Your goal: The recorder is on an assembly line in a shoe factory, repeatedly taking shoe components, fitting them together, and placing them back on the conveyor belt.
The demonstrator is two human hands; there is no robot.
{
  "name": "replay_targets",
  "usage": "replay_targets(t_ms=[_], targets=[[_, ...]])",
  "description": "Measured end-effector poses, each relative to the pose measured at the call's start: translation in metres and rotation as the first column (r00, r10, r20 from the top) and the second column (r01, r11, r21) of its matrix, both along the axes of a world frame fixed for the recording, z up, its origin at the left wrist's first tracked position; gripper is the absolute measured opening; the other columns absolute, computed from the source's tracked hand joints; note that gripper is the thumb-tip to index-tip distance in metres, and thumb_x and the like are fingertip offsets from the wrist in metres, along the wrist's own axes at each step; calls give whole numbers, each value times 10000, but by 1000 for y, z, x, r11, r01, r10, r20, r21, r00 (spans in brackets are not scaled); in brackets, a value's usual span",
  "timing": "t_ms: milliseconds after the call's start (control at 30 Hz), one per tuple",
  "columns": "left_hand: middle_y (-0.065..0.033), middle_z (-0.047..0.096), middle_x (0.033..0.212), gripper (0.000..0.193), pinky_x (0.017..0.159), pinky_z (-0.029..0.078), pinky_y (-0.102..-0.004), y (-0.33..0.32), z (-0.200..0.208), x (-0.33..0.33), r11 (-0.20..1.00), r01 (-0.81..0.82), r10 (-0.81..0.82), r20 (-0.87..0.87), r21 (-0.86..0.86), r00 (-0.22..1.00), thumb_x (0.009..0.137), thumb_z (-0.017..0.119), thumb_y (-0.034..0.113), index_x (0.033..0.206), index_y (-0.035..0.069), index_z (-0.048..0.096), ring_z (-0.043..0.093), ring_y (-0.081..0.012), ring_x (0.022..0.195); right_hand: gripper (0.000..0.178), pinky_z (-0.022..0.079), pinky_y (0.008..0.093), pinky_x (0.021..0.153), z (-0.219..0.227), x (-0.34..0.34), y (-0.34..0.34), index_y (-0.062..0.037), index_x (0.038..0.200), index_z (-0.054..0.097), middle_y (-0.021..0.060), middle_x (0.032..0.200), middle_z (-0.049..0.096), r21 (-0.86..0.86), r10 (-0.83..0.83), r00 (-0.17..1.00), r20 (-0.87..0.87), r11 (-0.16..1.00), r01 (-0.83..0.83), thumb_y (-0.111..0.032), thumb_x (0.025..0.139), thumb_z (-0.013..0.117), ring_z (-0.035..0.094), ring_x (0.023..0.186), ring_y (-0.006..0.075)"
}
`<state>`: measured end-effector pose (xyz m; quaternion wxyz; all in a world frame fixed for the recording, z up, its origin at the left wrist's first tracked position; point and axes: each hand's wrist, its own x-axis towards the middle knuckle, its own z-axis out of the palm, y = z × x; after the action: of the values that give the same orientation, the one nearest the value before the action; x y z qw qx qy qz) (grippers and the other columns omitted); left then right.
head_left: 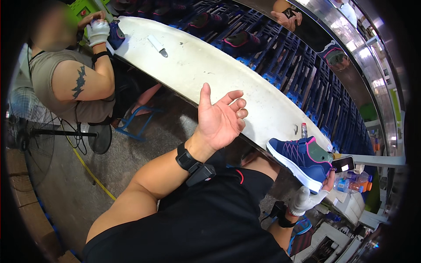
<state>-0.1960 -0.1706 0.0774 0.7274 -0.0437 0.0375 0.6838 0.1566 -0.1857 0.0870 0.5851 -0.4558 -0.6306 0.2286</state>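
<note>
My left hand [222, 120], bare, is raised palm up over the near edge of the white bench [193, 65]. Its thumb stands apart, the fingers are loosely bent, and nothing lies in it. At the right, my right hand [305, 198] in a white glove with bare fingertips is closed on a navy sneaker [300, 158]. Its fingers grip the heel end. The sneaker has a white sole, pink trim and a grey-green lining, and its toe points left towards the bench edge. Part of my right fingers is hidden behind the shoe.
Beyond the bench runs a blue slatted conveyor [280, 65] carrying more shoes. A white tube-like tool [157, 45] and a small bottle [304, 130] lie on the bench. A phone [343, 165] and plastic bottles [351, 183] are at right. A co-worker [79, 83] sits left, near a fan [30, 122].
</note>
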Motion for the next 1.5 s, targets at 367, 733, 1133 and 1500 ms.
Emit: replay_targets(t_ms=[367,733,1133,1500], targets=[[-75,461,566,510,469,348,-400,-11,35,3,38,862,-327,-808,506,489,1139,640,149,677,18,468,507,-242,483,1231,460,450,1230,5,5,-12,81,1674,370,200,1581,537,-74,61,998,-34,995,-64,-517,796,994,562,1464,313],[-61,564,639,376,488,474,-402,-25,29,27,605,603,782,-244,520,-574,975,791,234,682,129,581,601,-256,534,1101,403,435,1261,29,-2,9,19,1589,429,150,1491,557,-78,69,979,-191,993,-85,-369,756,1035,559,1418,289],[-34,639,701,164,522,544,-356,-4,61,-9,473,847,861,77,243,-503,875,681,252,780,127,634,711,-204,630,807,510,512,1149,276,18,236,12,1544,434,177,1424,562,963,-259,965,-43,245,109,-330,936,839,609,1284,337],[-88,733,737,229,578,602,-439,28,97,37,419,892,905,6,171,-426,925,664,265,810,77,722,777,-284,686,510,439,388,1246,261,1,363,-3,1584,614,170,1547,677,280,-60,767,638,947,-159,-284,1159,637,631,1425,290]])
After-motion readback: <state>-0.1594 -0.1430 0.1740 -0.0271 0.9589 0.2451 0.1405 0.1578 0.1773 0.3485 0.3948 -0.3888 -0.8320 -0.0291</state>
